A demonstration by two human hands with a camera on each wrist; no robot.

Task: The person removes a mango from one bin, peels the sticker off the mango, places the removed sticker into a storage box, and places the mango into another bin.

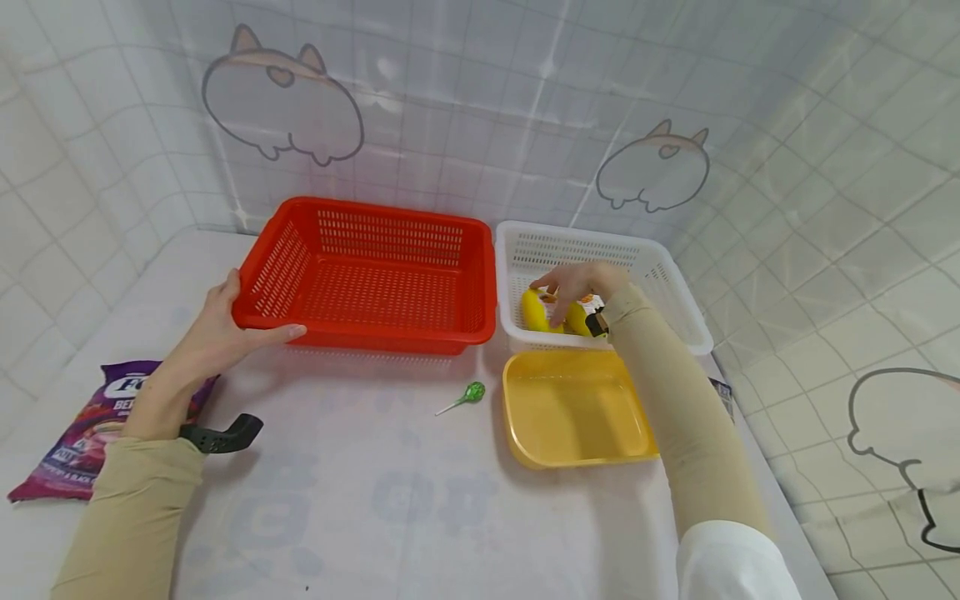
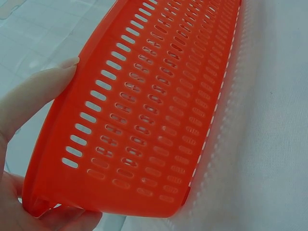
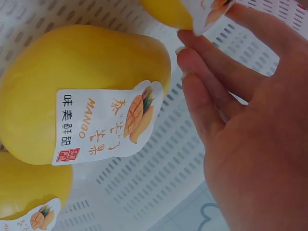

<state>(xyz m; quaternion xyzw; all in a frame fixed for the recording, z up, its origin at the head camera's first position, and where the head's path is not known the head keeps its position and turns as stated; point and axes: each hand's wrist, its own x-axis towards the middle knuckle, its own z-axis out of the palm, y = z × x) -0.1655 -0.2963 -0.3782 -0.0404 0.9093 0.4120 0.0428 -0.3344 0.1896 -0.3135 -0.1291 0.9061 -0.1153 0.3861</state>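
Note:
My left hand grips the left end of a red perforated plastic basket. In the left wrist view its thumb lies along the rim and other fingers curl under the corner. My right hand reaches down into a white perforated basket among yellow mangoes with white labels. Close up, a large mango sits beside the fingers, another lies lower left. The fingers extend toward an upper mango, fingertips right at its edge; the thumb is hidden.
Below the white basket stands a yellow plastic tray, partly covered by my right forearm. A green lollipop lies on the white table. At the left, a purple snack bag lies partly under my left wrist. A tiled-pattern curtain hangs behind the baskets.

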